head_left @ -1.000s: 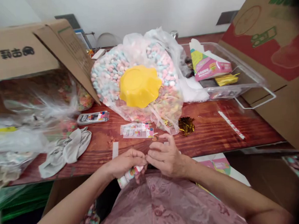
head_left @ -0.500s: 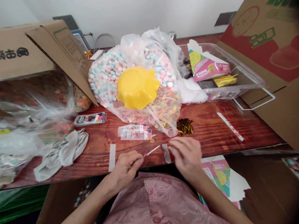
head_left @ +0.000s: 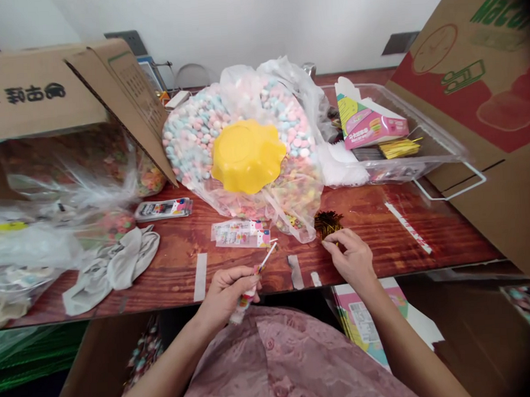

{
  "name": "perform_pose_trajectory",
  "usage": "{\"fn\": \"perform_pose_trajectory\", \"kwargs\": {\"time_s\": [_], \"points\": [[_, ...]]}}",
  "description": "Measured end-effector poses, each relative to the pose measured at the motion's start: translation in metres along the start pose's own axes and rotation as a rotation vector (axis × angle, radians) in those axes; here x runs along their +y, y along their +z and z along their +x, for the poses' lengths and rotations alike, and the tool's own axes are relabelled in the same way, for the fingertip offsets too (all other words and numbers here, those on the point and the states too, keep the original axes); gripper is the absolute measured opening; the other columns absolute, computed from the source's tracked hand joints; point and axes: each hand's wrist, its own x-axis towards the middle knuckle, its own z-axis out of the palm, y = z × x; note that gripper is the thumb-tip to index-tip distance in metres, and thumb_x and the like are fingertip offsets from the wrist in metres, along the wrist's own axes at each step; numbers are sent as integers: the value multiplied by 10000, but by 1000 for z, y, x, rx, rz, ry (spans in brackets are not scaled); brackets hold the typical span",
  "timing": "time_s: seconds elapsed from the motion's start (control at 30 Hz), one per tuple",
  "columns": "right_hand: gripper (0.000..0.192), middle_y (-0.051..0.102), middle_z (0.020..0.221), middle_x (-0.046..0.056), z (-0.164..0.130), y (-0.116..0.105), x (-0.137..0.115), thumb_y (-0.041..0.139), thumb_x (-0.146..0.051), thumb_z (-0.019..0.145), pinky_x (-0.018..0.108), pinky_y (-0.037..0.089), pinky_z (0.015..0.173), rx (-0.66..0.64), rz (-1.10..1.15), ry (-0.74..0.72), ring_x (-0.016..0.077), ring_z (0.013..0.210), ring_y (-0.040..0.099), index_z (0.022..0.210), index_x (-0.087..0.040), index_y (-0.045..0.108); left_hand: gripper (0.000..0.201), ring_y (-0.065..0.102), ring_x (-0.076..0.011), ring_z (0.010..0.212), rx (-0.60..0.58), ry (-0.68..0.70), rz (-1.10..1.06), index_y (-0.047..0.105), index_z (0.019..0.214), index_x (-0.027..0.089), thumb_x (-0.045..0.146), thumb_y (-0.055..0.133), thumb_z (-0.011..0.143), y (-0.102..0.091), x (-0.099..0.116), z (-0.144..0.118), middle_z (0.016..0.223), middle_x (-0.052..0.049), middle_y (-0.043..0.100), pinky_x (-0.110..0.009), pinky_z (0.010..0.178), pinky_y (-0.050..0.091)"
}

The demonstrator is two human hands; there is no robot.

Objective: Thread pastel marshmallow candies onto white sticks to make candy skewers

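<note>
My left hand is closed on a small printed clear candy bag, whose gathered neck has a white stick poking out, slanting up and to the right. The fill of the bag is mostly hidden by my fingers. My right hand pinches at the near edge of a pile of gold twist ties, thumb and forefinger together on a tie. Flat printed clear bags lie between the hands and a large bag of marshmallow candies.
An upturned yellow bowl rests on the large candy bag. Tape strips stick to the table's front edge. At the left are an open carton and a grey cloth. A clear tray stands at the right.
My right hand has moved right and away from my left hand, to the gold twist ties. The bag in my left hand now shows below the fingers, its stick tilted more upright.
</note>
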Motion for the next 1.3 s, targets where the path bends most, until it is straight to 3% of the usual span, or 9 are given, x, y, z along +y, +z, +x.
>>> {"fn": "perform_pose_trajectory", "kwargs": {"time_s": [0.17,0.4,0.57,0.83,0.97,1.07,1.17,1.3], "points": [[194,589,736,-3,-7,-12,-1,541,-206,922,278,465,665,-96,117,-53,153,683,582,729,-223,546,336,634,-124,495,-2,-39,-48,751,712,126,429,859,617,2,-2,-1,670,-60,703,-208,479,430],[92,657,885,58,-14,-2,1,636,-286,911,355,457,816,86,-24,-33,223,869,608,859,-214,661,330,595,-103,465,-11,-47,-79,737,663,111,412,861,609,15,-5,0,635,-59,681,-200,462,402],[154,634,816,45,-5,7,4,614,-274,921,339,416,729,28,-136,-61,207,788,571,791,-222,678,330,583,-96,459,13,-34,-89,733,659,112,413,862,616,16,-8,-1,616,-55,671,-197,462,391],[203,613,751,20,0,-17,0,511,-241,950,298,460,685,-116,66,-81,169,719,580,759,-215,576,333,609,-110,498,31,-19,-82,739,716,118,430,841,656,16,-13,-2,656,-53,682,-204,479,401],[194,596,677,-5,-2,-32,-15,544,-266,946,263,461,601,-162,375,64,145,626,570,766,-209,586,337,589,-104,489,14,-6,-27,740,722,124,445,828,667,24,-9,2,594,-30,644,-202,475,387],[167,617,684,-5,-3,-36,-22,603,-292,930,270,475,619,-98,482,151,149,634,587,788,-207,627,355,578,-104,481,5,2,-5,749,741,123,456,833,650,28,-4,5,575,-23,629,-199,459,374],[92,675,785,13,-5,-34,-21,647,-287,909,297,481,668,-21,351,96,174,721,629,852,-222,681,357,581,-101,484,35,23,-27,754,754,128,455,838,639,25,-1,7,614,-25,650,-203,464,396],[103,683,845,38,-12,-21,-10,653,-309,906,357,449,760,-75,-56,-96,216,811,602,844,-239,695,365,587,-97,479,95,48,-41,772,803,137,457,840,641,15,-4,7,625,-22,664,-198,470,413]]}}
